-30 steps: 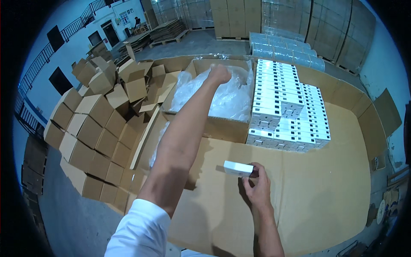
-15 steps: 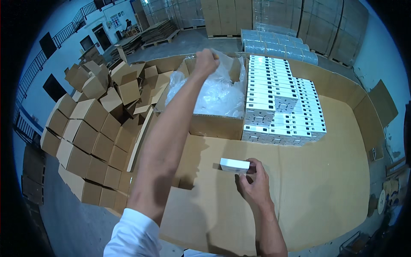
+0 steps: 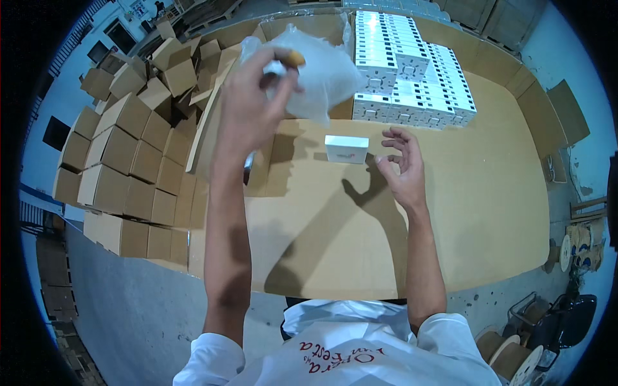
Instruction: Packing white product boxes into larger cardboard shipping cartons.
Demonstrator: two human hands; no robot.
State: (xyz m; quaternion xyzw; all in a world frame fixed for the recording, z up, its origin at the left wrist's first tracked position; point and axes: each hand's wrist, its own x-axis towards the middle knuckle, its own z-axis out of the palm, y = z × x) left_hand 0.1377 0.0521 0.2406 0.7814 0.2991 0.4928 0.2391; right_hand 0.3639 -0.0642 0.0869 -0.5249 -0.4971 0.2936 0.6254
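A small white box [image 3: 346,149] stands on the cardboard-covered table, its front face toward me. Just right of it, my right hand [image 3: 402,167] is open, fingers spread and apart from the box. My left hand [image 3: 254,100] is raised in front of a cloudy plastic bag [image 3: 322,74]; its thumb and forefinger are curved but apart, and one fingertip wears a yellow-orange cover. Nothing shows between them. The bag bulges from a cardboard carton [image 3: 341,22] and hangs over its front side, so what lies inside is hidden.
Behind the white box, rows of patterned white boxes [image 3: 412,109] are stacked in tiers. At the left are brown cardboard boxes [image 3: 129,154], some piled loosely. A raised cardboard wall [image 3: 496,64] edges the table's far side. Cable spools [image 3: 515,357] and a black chair [image 3: 566,325] stand lower right.
My left hand has come down and nearer from the carton, and the plastic now droops over its front. My right hand has let go of the small white box. The view has tilted downward.
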